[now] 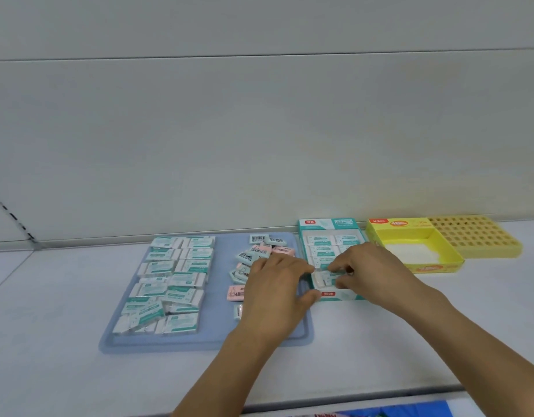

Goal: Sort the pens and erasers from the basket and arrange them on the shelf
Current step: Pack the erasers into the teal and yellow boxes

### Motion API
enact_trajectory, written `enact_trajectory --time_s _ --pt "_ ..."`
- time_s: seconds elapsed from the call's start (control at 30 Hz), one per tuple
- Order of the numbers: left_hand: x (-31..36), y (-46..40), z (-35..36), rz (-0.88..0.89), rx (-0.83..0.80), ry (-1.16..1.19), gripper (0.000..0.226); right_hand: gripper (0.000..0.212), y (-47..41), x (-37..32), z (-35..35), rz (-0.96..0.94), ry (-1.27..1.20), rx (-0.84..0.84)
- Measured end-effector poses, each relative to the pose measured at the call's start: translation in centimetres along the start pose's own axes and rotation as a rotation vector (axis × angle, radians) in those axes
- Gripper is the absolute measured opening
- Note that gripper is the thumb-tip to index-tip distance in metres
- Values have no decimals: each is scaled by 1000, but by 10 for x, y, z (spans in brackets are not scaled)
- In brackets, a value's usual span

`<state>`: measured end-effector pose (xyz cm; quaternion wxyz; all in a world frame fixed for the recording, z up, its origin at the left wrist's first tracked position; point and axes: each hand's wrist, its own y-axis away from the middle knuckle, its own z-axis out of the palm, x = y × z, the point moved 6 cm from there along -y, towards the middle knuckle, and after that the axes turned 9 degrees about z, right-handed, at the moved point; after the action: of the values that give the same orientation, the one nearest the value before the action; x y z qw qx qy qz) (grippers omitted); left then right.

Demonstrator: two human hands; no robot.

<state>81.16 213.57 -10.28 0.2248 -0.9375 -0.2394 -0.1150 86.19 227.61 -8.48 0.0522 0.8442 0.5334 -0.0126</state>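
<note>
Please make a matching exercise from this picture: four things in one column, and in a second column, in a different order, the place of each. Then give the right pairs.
Things:
1. teal-and-white erasers
2. pink eraser
3. yellow box
4. yellow grid tray

Places:
A. far right of the shelf
B. between the teal box and the grid tray
C. left part of the blue tray, in rows
D. on the blue tray, just left of the left hand

Pairs: 1-C, 2-D, 3-B, 4-A
</note>
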Motion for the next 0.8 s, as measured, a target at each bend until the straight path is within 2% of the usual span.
enact_trajectory --time_s 0.17,0.33,0.43,0.5,0.57,0.63,0.7,0.8 --pt "1 -1 0 13 -7 3 42 22 -4 -13 1 -17 143 62" --pt "3 1 -10 67 -52 -19 45 22 1 -15 -4 35 145 133" --pt "-10 21 -34 91 31 48 51 24 11 -28 -18 54 -4 314" --pt "-30 41 -57 75 99 59 50 20 17 -54 -26 -24 -204 395" --pt "-58 66 -80 14 152 34 46 14 21 -91 -28 -125 -373 360" --pt "-92 92 -100 -89 177 -11 41 9 22 -132 -23 -216 -457 252" --pt "-123 117 -114 -210 117 -81 38 11 22 -171 -13 -293 -448 149" --pt "-152 140 -119 -353 -21 -99 46 16 16 -213 2 -328 -297 82"
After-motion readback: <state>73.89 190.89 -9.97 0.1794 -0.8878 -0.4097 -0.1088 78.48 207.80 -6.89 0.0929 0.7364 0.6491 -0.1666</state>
